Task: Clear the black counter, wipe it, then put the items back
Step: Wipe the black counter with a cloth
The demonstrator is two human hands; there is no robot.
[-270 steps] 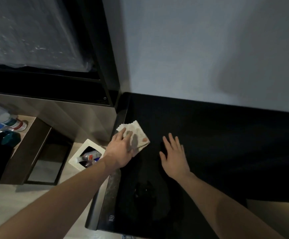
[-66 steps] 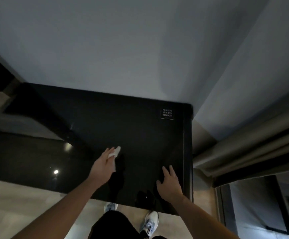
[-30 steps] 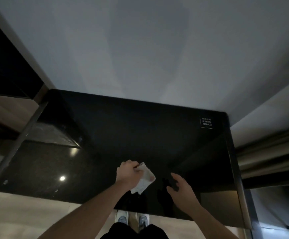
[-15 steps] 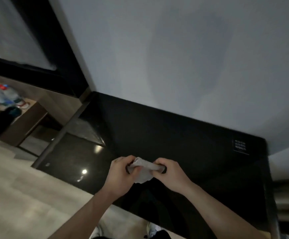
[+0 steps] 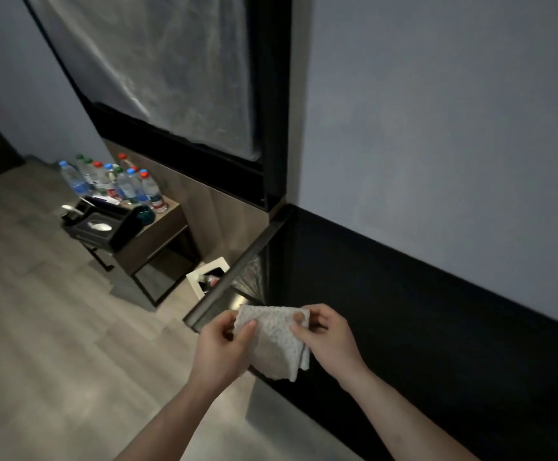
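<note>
Left hand [image 5: 222, 347] and right hand [image 5: 325, 341] each pinch an upper corner of the white cloth [image 5: 276, 341], which hangs above the black counter's [image 5: 420, 327] left end (apparently clear of it).

The black counter [image 5: 420, 327] is being shown running along the grey wall, with nothing seen lying on its visible top. A low wooden side table [image 5: 157, 232] is being shown to the left on the wood-look floor [image 5: 38, 327]; water bottles [image 5: 118, 183] and a black tray [image 5: 98, 221] are being carried on it. A white bin [image 5: 209, 277] is being shown standing on the floor between table and counter.
</note>
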